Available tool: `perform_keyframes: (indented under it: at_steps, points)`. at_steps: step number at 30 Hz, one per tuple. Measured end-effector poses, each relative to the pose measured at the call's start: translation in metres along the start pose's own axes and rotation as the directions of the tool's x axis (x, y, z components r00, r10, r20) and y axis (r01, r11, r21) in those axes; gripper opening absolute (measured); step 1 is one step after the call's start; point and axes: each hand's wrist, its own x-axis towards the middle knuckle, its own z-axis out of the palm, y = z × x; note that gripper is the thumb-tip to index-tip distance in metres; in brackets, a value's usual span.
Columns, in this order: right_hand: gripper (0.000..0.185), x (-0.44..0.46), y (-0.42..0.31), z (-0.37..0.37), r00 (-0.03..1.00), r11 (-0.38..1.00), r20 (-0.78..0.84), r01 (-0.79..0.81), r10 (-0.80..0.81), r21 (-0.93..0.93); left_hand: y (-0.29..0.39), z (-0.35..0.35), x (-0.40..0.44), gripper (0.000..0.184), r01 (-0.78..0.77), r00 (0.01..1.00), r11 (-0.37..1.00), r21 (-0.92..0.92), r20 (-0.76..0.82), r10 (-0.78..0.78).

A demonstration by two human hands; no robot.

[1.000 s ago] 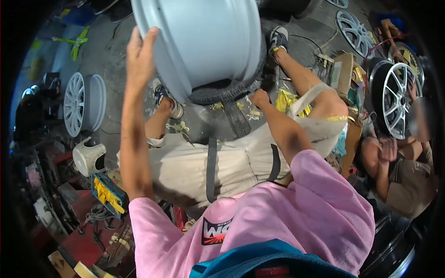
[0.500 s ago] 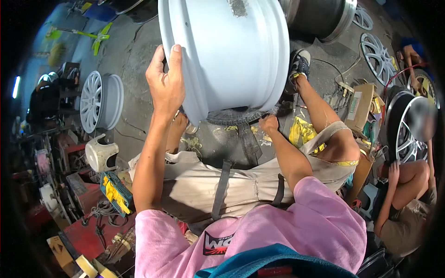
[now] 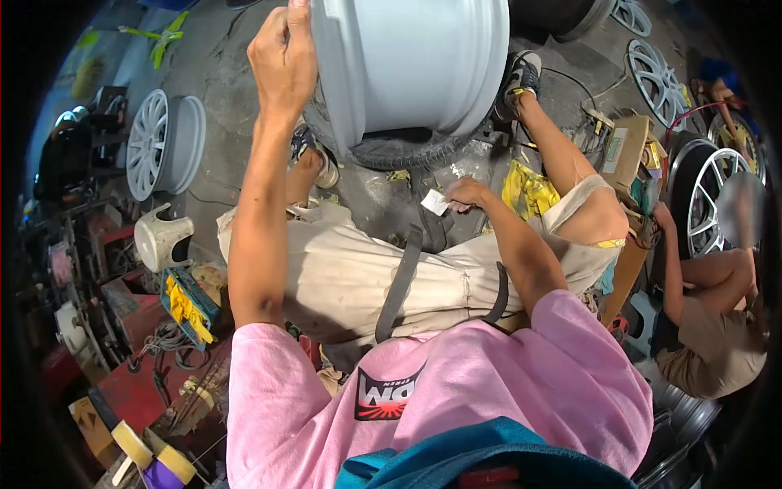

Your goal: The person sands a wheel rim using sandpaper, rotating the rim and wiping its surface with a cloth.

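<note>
A pale grey wheel rim (image 3: 432, 69) stands on its edge in front of me, resting on a black tyre (image 3: 407, 152) that lies on the floor. My left hand (image 3: 283, 61) grips the rim's left lip near the top of the view, its fingers bent over the edge. Lower down, between my knees, my right hand (image 3: 467, 194) pinches a small white square sheet (image 3: 435, 202); whether it is paper or sandpaper I cannot tell. This hand is apart from the rim and tyre.
A yellow bag (image 3: 528, 189) and a cardboard box (image 3: 626, 147) lie on my right. Another wheel rim (image 3: 148, 147) and a white stool (image 3: 155, 238) are on my left. At far right a person (image 3: 717, 326) sits beside a spoked wheel (image 3: 713, 204). Cables cross the floor.
My right hand has come back from the tyre toward me, and the white sheet now shows in it. The rim sits higher in view, with my left hand still on its lip.
</note>
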Motion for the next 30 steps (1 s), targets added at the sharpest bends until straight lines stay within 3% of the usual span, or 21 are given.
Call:
perform_keyframes:
  at_steps: [1, 2, 4, 6, 7, 8, 9, 10, 11, 13, 14, 16, 18, 20, 22, 24, 26, 28, 29, 30]
  points:
    - [0.019, 0.0, -0.006, 0.007, 0.999, 0.998, 0.049, -0.006, 0.009, -0.066, -0.005, -0.014, 0.003, 0.05, 0.0, 1.0, 1.0, -0.005, 0.0, 0.0]
    - [0.019, 0.001, -0.012, 0.016, 0.999, 0.998, 0.046, -0.01, 0.013, -0.065, -0.011, -0.032, 0.008, 0.055, -0.065, 0.969, 0.997, -0.033, 0.237, 0.071]
    - [0.025, 0.004, -0.023, 0.033, 0.964, 1.0, 0.264, 0.021, -0.02, 0.0, -0.023, -0.035, 0.006, 0.081, -0.115, 0.878, 0.99, -0.085, 0.457, 0.141]
    - [0.034, -0.011, -0.046, 0.058, 0.961, 0.999, 0.278, 0.025, -0.014, -0.035, -0.041, -0.018, 0.003, 0.073, -0.128, 0.936, 0.99, -0.062, 0.323, 0.141]
    - [0.039, -0.023, -0.059, 0.068, 0.963, 0.987, 0.27, 0.057, -0.015, -0.15, -0.046, -0.01, 0.003, 0.07, -0.13, 0.951, 0.99, -0.059, 0.275, 0.142]
    - [0.044, -0.029, -0.069, 0.074, 0.966, 0.962, 0.257, 0.084, -0.015, -0.261, -0.049, -0.005, 0.004, 0.054, -0.112, 0.977, 0.992, -0.049, 0.175, 0.119]
    - [0.044, -0.023, -0.075, 0.075, 0.972, 0.964, 0.235, 0.069, -0.006, -0.258, -0.05, 0.002, 0.004, 0.052, -0.093, 0.992, 0.995, -0.046, 0.077, 0.097]
    - [0.047, -0.015, -0.079, 0.071, 0.966, 0.824, 0.229, 0.224, -0.118, -0.521, -0.05, 0.005, 0.005, 0.052, -0.095, 0.991, 0.993, -0.076, 0.085, 0.101]
    - [0.05, -0.012, -0.08, 0.067, 0.943, 0.589, 0.255, 0.334, -0.216, -0.736, -0.05, 0.004, 0.007, 0.052, -0.107, 0.989, 0.994, -0.024, 0.099, 0.109]
    - [0.054, -0.082, -0.131, 0.048, 0.93, 0.459, 0.176, 0.317, -0.324, -0.83, -0.051, -0.002, 0.011, 0.056, -0.112, 0.983, 0.99, 0.087, 0.153, 0.098]
    - [0.051, -0.114, -0.145, 0.033, 0.87, 0.394, 0.181, 0.381, -0.458, -0.836, -0.053, -0.005, 0.014, 0.06, -0.107, 0.979, 0.984, 0.145, 0.19, 0.079]
    - [0.045, -0.193, -0.177, 0.001, 0.793, 0.458, 0.094, 0.439, -0.601, -0.773, -0.055, -0.011, 0.016, 0.054, -0.201, 0.977, 0.968, 0.152, 0.104, 0.186]
    - [0.033, -0.268, -0.186, -0.038, 0.509, 0.393, -0.035, 0.618, -0.86, -0.681, -0.025, -0.023, 0.017, 0.048, -0.126, 0.989, 0.99, 0.06, 0.086, 0.121]
    - [0.031, -0.35, -0.185, -0.067, 0.375, 0.529, -0.373, 0.626, -0.849, -0.573, 0.004, -0.036, 0.006, 0.046, -0.179, 0.983, 0.984, 0.017, 0.034, 0.178]
    - [0.031, -0.398, -0.151, -0.101, 0.159, 0.511, -0.687, 0.788, -0.709, -0.345, 0.019, -0.045, 0.0, 0.047, -0.161, 0.987, 0.984, -0.078, 0.002, 0.161]
    - [0.029, -0.419, -0.095, -0.128, -0.066, 0.585, -0.861, 0.708, -0.504, -0.397, 0.033, -0.047, -0.013, 0.047, -0.187, 0.982, 0.974, -0.128, 0.013, 0.19]
    - [0.026, -0.418, -0.018, -0.138, -0.09, 0.85, -0.918, 0.354, -0.385, -0.391, 0.042, -0.048, -0.024, 0.048, -0.203, 0.978, 0.966, -0.159, 0.006, 0.207]
    - [0.025, -0.387, 0.056, -0.121, -0.001, 0.929, -0.961, 0.255, -0.277, -0.268, 0.047, -0.046, -0.035, 0.048, -0.328, 0.935, 0.943, -0.061, 0.122, 0.333]
    - [0.025, -0.359, 0.109, -0.114, -0.037, 0.908, -0.917, 0.136, -0.396, -0.397, 0.053, -0.043, -0.04, 0.049, -0.361, 0.922, 0.931, -0.052, 0.126, 0.365]
    - [0.025, -0.341, 0.14, -0.087, 0.039, 0.936, -0.938, 0.085, -0.345, -0.34, 0.052, -0.041, -0.041, 0.049, -0.367, 0.919, 0.929, -0.054, 0.133, 0.371]
